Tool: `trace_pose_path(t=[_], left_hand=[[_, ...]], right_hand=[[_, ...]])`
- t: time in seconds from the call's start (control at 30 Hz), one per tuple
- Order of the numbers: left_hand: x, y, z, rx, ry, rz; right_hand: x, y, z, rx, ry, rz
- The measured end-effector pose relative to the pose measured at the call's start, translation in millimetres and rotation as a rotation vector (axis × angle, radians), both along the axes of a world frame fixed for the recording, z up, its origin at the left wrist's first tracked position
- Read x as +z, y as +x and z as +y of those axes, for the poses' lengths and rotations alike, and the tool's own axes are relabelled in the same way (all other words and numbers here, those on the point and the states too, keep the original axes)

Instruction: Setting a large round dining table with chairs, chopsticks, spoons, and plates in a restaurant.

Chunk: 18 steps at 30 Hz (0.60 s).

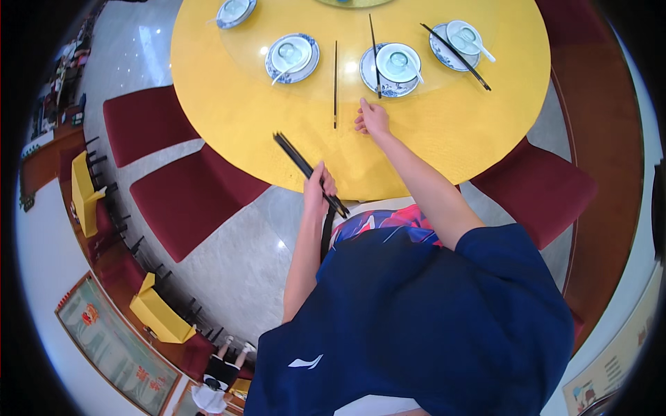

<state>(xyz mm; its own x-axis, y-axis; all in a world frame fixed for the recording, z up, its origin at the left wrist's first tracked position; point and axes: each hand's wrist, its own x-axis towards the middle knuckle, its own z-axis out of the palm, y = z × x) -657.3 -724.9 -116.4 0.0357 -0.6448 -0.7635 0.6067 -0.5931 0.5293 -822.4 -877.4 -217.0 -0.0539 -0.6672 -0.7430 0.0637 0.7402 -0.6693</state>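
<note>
My left hand [318, 188] grips a bundle of several black chopsticks [296, 154] over the near edge of the round yellow-covered table [250, 140]. My right hand [373, 118] holds nothing visible, its fingers loosely curled and thumb pointing forward. Just beyond it, black chopsticks [374, 52] rest across the left side of a blue-and-white plate [368, 78]. This plate carries a white bowl [385, 57] with a small clear glass [398, 60] and a white spoon [418, 74]. Left of my right hand, one or two dark chopsticks [335, 86] lie on the table.
Another plate setting [307, 70] stands left, one [442, 56] at right with chopsticks [458, 58] across it, and one [235, 21] at far left. Dark red chairs [192, 192] flank the table, another [541, 192] at right. A person [221, 369] is at lower left.
</note>
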Motion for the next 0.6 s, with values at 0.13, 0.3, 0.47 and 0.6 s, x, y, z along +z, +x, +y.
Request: trace_pose_path(t=[0.13,0.3,0.47,0.6], left_hand=[[-62,22,-66,-0.153,-0.150,-0.950],[-85,32,-142,-0.557,-0.191,-1.435],[-99,78,-127,-0.652,-0.157,-1.453],[-67,68,-47,-0.480,-0.130,-1.013]], right_hand=[[4,-6,14,0.078,-0.063,0.101],[13,-20,17,0.117,-0.144,0.217],[20,8,9,0.117,-0.009,-0.073],[6,50,-14,-0.127,0.147,-0.459]])
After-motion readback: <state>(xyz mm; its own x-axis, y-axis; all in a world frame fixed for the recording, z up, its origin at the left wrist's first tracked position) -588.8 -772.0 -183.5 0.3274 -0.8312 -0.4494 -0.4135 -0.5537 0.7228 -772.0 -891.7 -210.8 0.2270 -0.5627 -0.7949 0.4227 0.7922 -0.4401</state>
